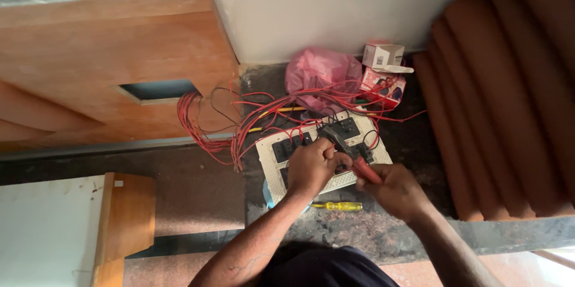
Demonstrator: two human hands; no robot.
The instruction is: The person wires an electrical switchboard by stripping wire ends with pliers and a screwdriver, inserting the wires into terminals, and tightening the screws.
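1. At far left, a wooden cabinet panel [114, 53] with a rectangular cut-out [157, 90] is standing against the wall; a bundle of red wires [206, 128] is spilling out beside the cut-out and running right along the dark stone ledge [413, 143].
2. In the middle, a white switch plate [281, 173] is lying face down on the ledge, its black switch modules showing, with the red wires feeding into its far edge.
3. The left hand [311, 167] is resting on the plate, fingers curled tight and pinching something small at a module; what exactly it grips I cannot tell.
4. Near the plate's near edge, a yellow screwdriver [338, 206] is lying unused.
5. The right hand [392, 188] is closing around the red handles of pliers [347, 152], whose jaws are reaching over the modules.
6. Judged from this, the wiring of the switch modules is under way; the next move seems to call for a steady squeeze of the pliers while the left hand is bracing the plate.
7. At far right, a pink bag [317, 71] and small cartons [383, 71] are sitting by the wall.
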